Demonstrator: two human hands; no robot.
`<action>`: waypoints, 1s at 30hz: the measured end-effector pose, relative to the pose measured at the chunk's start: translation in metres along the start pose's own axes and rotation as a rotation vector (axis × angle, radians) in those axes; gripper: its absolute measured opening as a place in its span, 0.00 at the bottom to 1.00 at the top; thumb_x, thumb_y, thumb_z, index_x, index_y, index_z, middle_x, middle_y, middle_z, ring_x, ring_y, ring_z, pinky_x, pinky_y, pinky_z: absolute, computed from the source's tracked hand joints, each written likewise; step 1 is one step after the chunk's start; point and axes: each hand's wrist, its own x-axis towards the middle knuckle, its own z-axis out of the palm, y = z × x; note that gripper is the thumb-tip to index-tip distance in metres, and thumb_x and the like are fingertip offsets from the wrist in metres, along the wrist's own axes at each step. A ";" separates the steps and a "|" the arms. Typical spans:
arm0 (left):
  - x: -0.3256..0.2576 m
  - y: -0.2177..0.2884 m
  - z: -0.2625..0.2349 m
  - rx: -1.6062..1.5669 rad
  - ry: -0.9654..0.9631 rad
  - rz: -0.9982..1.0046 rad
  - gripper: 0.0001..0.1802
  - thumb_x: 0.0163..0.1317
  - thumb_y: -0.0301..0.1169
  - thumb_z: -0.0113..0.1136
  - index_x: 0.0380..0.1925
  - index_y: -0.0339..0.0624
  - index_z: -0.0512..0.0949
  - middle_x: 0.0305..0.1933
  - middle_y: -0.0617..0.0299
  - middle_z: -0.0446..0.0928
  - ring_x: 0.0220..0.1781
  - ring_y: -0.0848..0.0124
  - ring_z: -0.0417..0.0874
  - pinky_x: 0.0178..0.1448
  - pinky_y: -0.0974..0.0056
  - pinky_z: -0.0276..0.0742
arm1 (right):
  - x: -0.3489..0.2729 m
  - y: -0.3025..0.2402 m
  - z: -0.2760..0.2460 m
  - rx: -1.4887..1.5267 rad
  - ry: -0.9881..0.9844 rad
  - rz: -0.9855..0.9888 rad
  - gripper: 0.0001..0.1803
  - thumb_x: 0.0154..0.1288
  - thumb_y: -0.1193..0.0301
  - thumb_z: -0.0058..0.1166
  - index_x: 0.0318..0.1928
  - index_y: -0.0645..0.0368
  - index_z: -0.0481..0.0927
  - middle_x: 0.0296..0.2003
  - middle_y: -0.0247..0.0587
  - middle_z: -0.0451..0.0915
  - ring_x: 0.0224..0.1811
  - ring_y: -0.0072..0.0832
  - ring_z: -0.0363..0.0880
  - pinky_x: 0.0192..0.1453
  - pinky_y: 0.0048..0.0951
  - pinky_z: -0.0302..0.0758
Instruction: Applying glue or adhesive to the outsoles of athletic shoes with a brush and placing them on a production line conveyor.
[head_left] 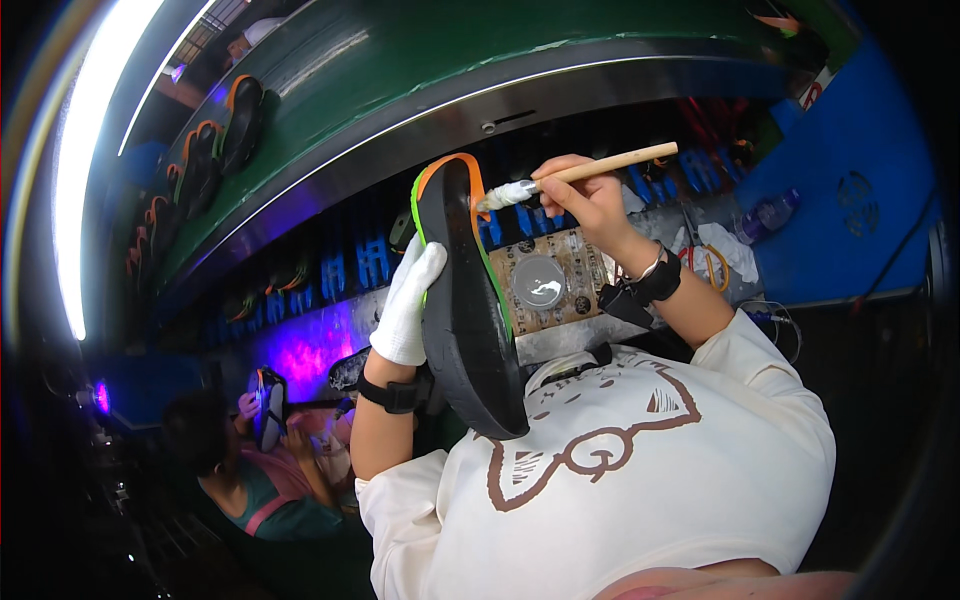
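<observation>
A long black shoe sole (pixel 462 310) with an orange rim at its far end and a bright green edge stands tilted in front of my chest. My left hand (pixel 410 300), in a white glove, grips it from the left side; some of the fingers are hidden behind it. My bare right hand (pixel 590 205) pinches a wooden-handled brush (pixel 622 160) wrapped in white near its bristles. The bristle tip meets the orange rim on the sole's right side. Below that hand, a round dish (pixel 522 278) with whitish liquid sits on brown printed cardboard (pixel 585 258).
Several soles (pixel 203 150) lie on the green conveyor (pixel 390 60) beyond the bench. Orange-handled scissors (pixel 717 265), crumpled white paper (pixel 740 258) and a plastic bottle (pixel 768 215) are at right, beside a blue panel (pixel 850 190). A co-worker (pixel 250 485) holds a shoe (pixel 268 410) at lower left.
</observation>
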 end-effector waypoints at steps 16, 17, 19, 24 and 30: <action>-0.001 0.002 0.006 0.064 -0.012 0.003 0.31 0.56 0.45 0.52 0.56 0.41 0.59 0.47 0.63 0.69 0.46 0.75 0.71 0.49 0.70 0.68 | -0.021 -0.007 0.005 -0.095 -0.083 0.001 0.04 0.56 0.75 0.53 0.33 0.62 0.76 0.24 0.30 0.73 0.24 0.12 0.67 0.26 0.13 0.64; -0.001 0.002 0.006 0.065 -0.014 0.003 0.31 0.56 0.45 0.52 0.56 0.41 0.59 0.47 0.63 0.69 0.46 0.75 0.71 0.49 0.70 0.68 | -0.023 -0.009 0.004 -0.141 -0.108 -0.011 0.04 0.56 0.75 0.53 0.33 0.62 0.76 0.24 0.30 0.73 0.24 0.12 0.67 0.26 0.14 0.64; -0.001 0.001 0.007 0.097 -0.083 0.054 0.31 0.57 0.43 0.52 0.57 0.41 0.59 0.47 0.63 0.68 0.46 0.75 0.70 0.49 0.71 0.68 | -0.025 -0.012 0.002 -0.196 -0.139 -0.026 0.05 0.55 0.75 0.53 0.33 0.61 0.76 0.25 0.29 0.73 0.24 0.12 0.67 0.27 0.15 0.64; -0.005 0.001 0.010 0.075 -0.097 0.098 0.28 0.58 0.40 0.49 0.56 0.41 0.59 0.46 0.63 0.69 0.46 0.75 0.71 0.48 0.70 0.68 | -0.026 -0.022 -0.001 -0.100 -0.076 -0.032 0.05 0.56 0.75 0.52 0.34 0.62 0.76 0.24 0.31 0.73 0.23 0.13 0.68 0.27 0.14 0.65; -0.012 0.073 -0.002 -0.104 -0.060 0.314 0.25 0.59 0.44 0.43 0.49 0.35 0.67 0.44 0.52 0.73 0.45 0.59 0.74 0.54 0.56 0.67 | -0.038 -0.050 -0.025 0.141 0.169 -0.027 0.05 0.57 0.74 0.51 0.33 0.62 0.74 0.23 0.32 0.72 0.22 0.14 0.68 0.25 0.15 0.65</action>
